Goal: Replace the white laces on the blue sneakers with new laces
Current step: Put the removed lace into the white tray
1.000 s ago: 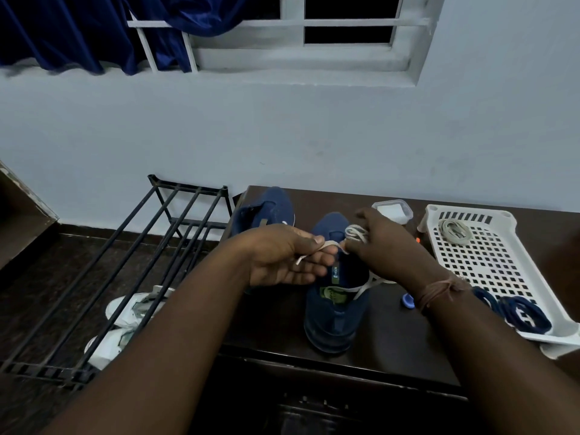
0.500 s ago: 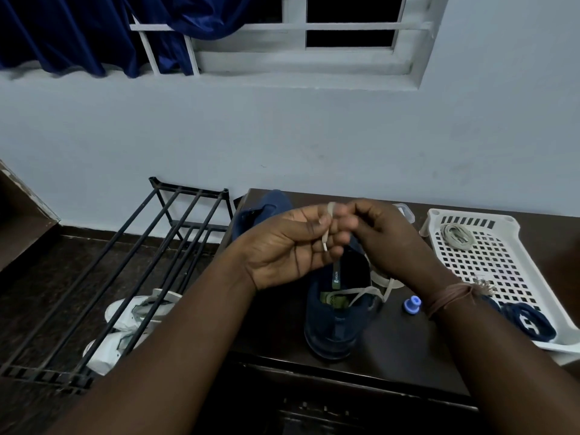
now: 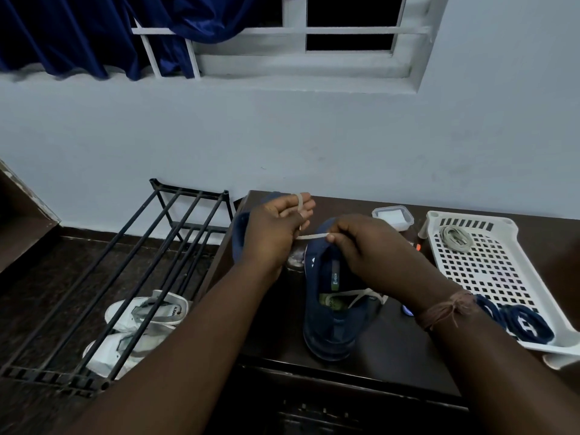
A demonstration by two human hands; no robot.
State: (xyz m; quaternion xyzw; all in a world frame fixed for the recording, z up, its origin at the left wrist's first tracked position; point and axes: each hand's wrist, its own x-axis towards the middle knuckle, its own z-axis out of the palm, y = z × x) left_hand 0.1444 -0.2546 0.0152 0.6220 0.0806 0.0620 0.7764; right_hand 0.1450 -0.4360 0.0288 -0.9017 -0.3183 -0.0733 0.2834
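1. Room: pale blue wall (image 3: 314, 136), with a white barred window (image 3: 314, 36) at 12 o'clock and a dark blue curtain (image 3: 78, 32) bunched toward 11 o'clock.
2. Surface: dark brown table (image 3: 392, 350), occupying centre to 3 o'clock.
3. Blue sneaker (image 3: 329, 309), near one: stands on the table at centre, heel toward the viewer, opening visible.
4. Second blue sneaker (image 3: 240, 237): on the table at 11 o'clock of the first, mostly hidden behind the left hand.
5. White lace (image 3: 310, 237): a taut strand runs between the two hands above the near sneaker; a further length crosses the shoe's opening and trails off toward 4 o'clock.
6. Left hand (image 3: 276, 230): raised above the table's left edge, fingers extended and loosely spread, the lace looped around them.
7. Right hand (image 3: 370, 249): over the near sneaker, thumb and forefinger pinching the lace end; brown thread tied at the wrist.
8. White perforated tray (image 3: 502, 277): on the table at 3 o'clock, holding a coiled pale lace (image 3: 456, 238) at its far end and dark blue laces (image 3: 518, 320) at its near end.
9. Small clear lidded container (image 3: 392, 216): on the table at 1 o'clock of the near sneaker.
10. Black metal shoe rack (image 3: 141, 277): on the floor at 9 o'clock, with white shoes (image 3: 138, 334) beneath its bars.
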